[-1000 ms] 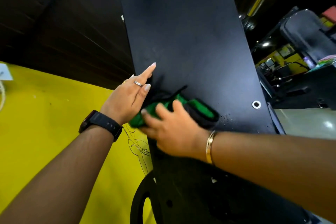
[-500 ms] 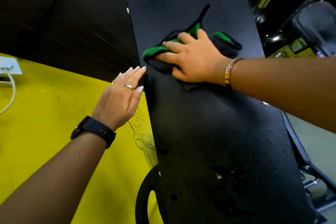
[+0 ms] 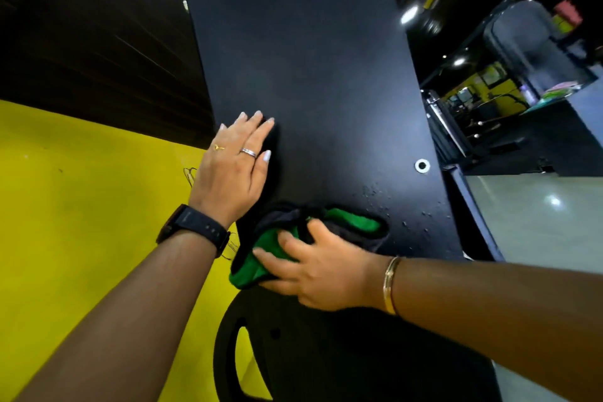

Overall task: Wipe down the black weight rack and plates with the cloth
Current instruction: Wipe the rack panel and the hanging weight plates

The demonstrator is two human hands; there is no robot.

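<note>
The black weight rack panel (image 3: 319,81) rises up the middle of the head view, with water drops near its right edge. My right hand (image 3: 319,271) presses a green and black cloth (image 3: 261,258) flat against the lower part of the panel, fingers spread over it. My left hand (image 3: 235,170), with rings and a black watch, rests flat on the panel's left edge just above the cloth. A black weight plate (image 3: 228,352) with a handle slot shows at the bottom, below the cloth.
A yellow wall (image 3: 81,206) with a line drawing lies left of the rack, dark slatted wall above it. A silver bolt (image 3: 422,165) sits near the panel's right edge. Gym machines (image 3: 522,91) and pale floor (image 3: 538,215) are to the right.
My right hand has swept the cloth down the panel from the upper part to the lower left. My left hand has shifted onto the panel's left edge, fingers flat.
</note>
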